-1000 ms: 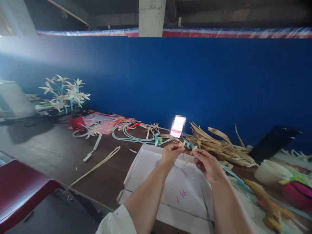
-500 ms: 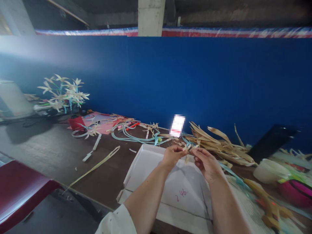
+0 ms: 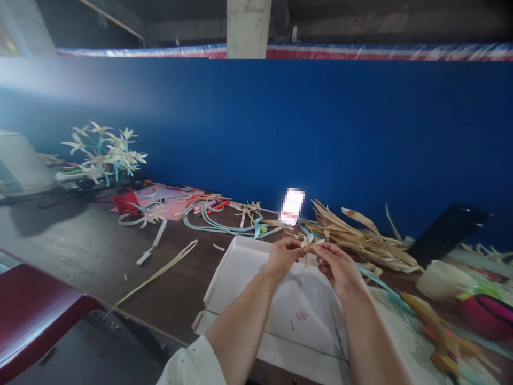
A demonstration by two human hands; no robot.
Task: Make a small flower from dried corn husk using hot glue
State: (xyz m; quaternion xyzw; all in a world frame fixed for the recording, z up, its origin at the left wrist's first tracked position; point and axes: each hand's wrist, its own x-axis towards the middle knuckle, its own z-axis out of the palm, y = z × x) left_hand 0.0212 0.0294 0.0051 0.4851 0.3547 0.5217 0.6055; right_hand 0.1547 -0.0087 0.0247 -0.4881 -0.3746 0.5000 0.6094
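Above the far part of an open white cardboard box, my two hands meet at a small pale husk flower. My left hand pinches it from the left between thumb and fingertips. From the right, the thumb and forefinger of my right hand close on a petal of it. Pale petals stick up between the hands, and a short strip hangs below. Behind my right hand lies a heap of dry corn husks.
A bunch of finished husk flowers stands at the left, near coiled light-blue cord. A lit phone leans at the back. On the right are a white bowl, a yellow glue gun and a magenta round thing.
My right hand has drawn slightly closer to the left, and its fingertips now touch the flower's petals. My left hand stays nearly where it was.
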